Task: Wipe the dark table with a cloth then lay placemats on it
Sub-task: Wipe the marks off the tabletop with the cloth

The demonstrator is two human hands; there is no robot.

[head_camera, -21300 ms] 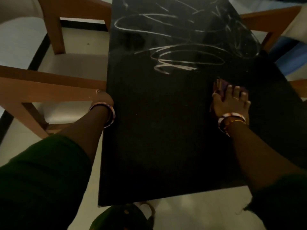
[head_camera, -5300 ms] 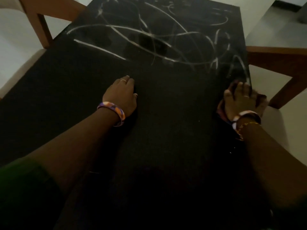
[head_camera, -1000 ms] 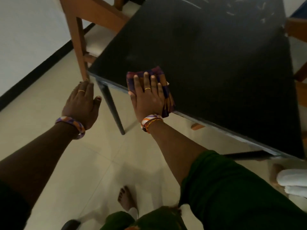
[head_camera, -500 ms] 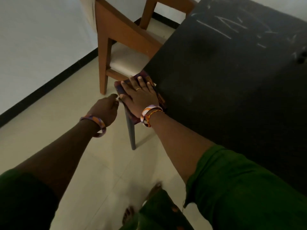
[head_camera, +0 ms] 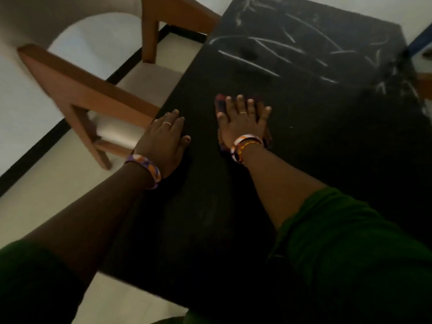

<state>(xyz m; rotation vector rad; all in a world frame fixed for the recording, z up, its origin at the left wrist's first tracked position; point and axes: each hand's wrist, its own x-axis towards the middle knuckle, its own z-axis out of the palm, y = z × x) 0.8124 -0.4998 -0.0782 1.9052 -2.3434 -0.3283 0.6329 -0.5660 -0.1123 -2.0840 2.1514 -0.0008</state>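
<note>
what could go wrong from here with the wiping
White streaks still cover the far half of the dark table, so laying placemats now would trap the mess. The cloth is mostly hidden under the flat right hand and may bunch or just smear. The left hand leans near the table edge and might slip off.

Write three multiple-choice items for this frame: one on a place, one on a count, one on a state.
1. Where is the cloth?
A. Under the right hand on the table
B. On the chair seat
C. On the floor

2. How many hands touch the tabletop or the cloth on it?
A. None
B. One
C. Two

3. What state is the table's far end in?
A. Covered by placemats
B. Streaked with pale marks
C. Stacked with plates

Answers: 1 A, the cloth's edge shows past the flat fingers. 2 C, the left hand also lies flat by the table edge. 3 B, the streaks cross the far end, with no placemats in view.
</note>
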